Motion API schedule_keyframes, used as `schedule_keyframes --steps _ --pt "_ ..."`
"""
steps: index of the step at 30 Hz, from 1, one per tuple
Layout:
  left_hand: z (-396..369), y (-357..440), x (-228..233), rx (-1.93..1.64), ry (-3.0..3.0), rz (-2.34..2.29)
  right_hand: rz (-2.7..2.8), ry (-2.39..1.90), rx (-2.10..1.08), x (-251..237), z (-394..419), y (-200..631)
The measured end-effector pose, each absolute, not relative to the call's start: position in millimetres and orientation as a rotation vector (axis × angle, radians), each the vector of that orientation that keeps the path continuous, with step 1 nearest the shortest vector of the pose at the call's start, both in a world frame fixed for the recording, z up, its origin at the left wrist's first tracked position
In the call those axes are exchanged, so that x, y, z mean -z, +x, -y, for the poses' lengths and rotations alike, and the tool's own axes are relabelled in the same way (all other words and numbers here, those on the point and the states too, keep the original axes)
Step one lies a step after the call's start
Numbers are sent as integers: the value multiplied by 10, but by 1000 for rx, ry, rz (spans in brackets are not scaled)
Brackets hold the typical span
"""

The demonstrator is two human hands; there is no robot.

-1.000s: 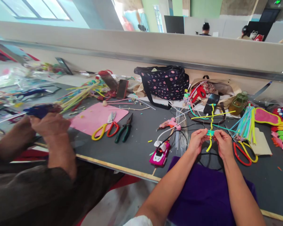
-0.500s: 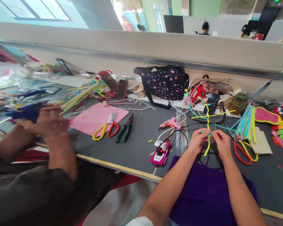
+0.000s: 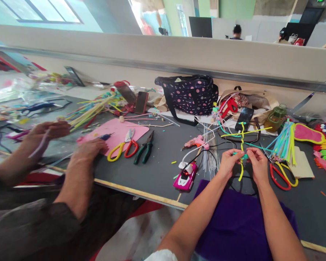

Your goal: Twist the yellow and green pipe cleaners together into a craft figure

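My left hand (image 3: 229,163) and my right hand (image 3: 258,164) are close together over the near part of the table, both closed in a pinch. Between them they grip a twisted pipe cleaner (image 3: 242,137), yellow, standing roughly upright with its lower end hanging below the fingers. A teal pipe cleaner (image 3: 245,156) is wound across it at my fingertips, partly hidden by them. Behind my hands lies another yellow pipe cleaner (image 3: 256,131). Red-and-yellow-handled scissors (image 3: 280,178) rest to the right of my right hand. A purple cloth (image 3: 233,221) lies beneath my forearms.
A magenta power strip (image 3: 185,181) and pink glue gun (image 3: 197,142) lie left of my hands. Pipe cleaners (image 3: 285,141) are bunched at right. Farther left are pliers (image 3: 144,149), scissors (image 3: 122,146), a pink sheet (image 3: 108,128) and a co-worker's hands (image 3: 88,148). A dotted bag (image 3: 190,96) stands behind.
My hands and the twisted pipe cleaner have shifted slightly right. The co-worker's hands have parted; one now reaches onto the pink sheet by a dark blue tool, the other holds a pale strip.
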State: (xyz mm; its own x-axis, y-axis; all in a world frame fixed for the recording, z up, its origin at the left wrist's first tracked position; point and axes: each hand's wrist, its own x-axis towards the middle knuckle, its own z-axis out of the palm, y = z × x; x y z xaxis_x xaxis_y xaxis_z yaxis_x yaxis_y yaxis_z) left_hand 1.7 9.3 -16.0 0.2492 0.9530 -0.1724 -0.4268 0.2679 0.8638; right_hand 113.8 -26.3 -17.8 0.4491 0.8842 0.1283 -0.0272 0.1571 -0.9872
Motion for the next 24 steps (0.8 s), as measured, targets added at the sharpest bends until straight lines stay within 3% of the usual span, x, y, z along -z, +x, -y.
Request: schedule_keyframes --steps 24 --pt "-32 26 155 -1035 891 -849 689 -1158 -777 160 200 1349"
